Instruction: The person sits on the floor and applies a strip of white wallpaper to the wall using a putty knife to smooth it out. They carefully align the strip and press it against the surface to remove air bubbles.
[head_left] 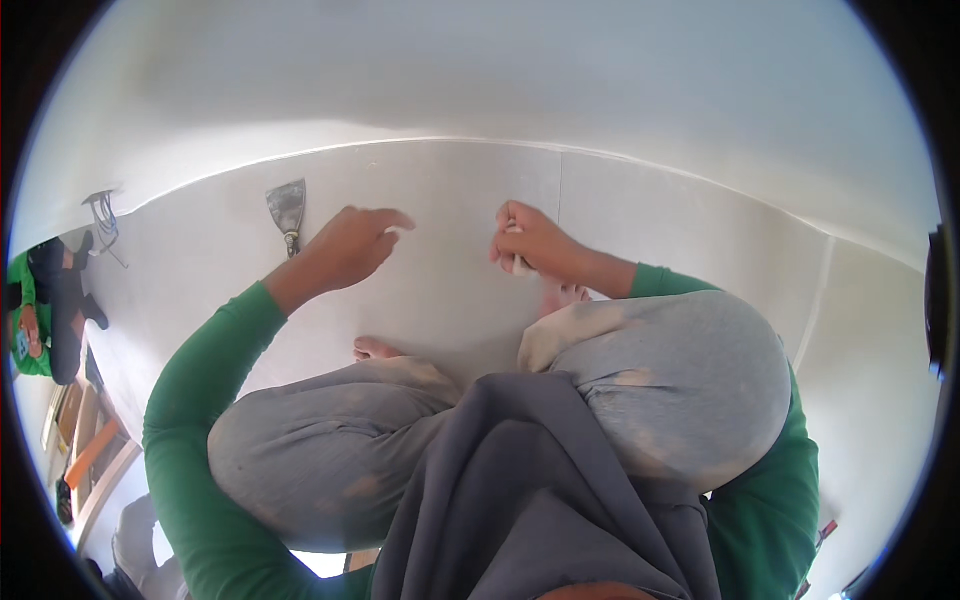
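Note:
My left hand [352, 246] hovers at left over the pale floor, back of the hand up, its fingers bent toward the right. A small whitish patch shows at its fingertips, slightly blurred, and I cannot make out what it is. To the right, my right hand [535, 243] is closed round a small white piece [519, 265], which pokes out below the fingers. The two hands are apart. Just beyond my left wrist lies a putty knife [288, 212] with a broad, stained blade; its handle is partly hidden behind the wrist.
A pale wall [500, 70] curves up beyond the floor panels [450, 180]. Thin wires [105, 220] come out at the far left. Another person in green [38, 310] is at the left edge, near wooden pieces [95, 450]. My bent knees and bare feet flank the work area.

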